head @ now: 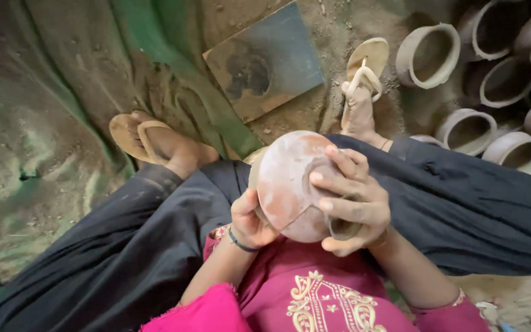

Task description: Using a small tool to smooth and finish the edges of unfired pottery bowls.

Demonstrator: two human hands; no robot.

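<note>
Clay pot (287, 184), reddish-brown and rounded, held in the lap over black trousers (155, 227), base turned up toward the camera, probably so that the underside can be worked. Farther left: green tarp (44, 123) spread over the dirt floor, a sandalled foot (161, 144) planted on its edge for balance. Left hand (250, 218) cupped under the pot's lower-left side, fingers wrapped close against the clay, bracing it. Above, beyond the feet: a flat blue-grey board (265, 58) lying on the ground within reach. Right hand (351, 200) laid over the pot's right side, fingers (339, 181) curled around a small dark tool or shard pressed to the surface; exact kind hard to tell. Far right: rows of unfired grey pots (493, 80), mouths sideways, stacked close together out of the way.
</note>
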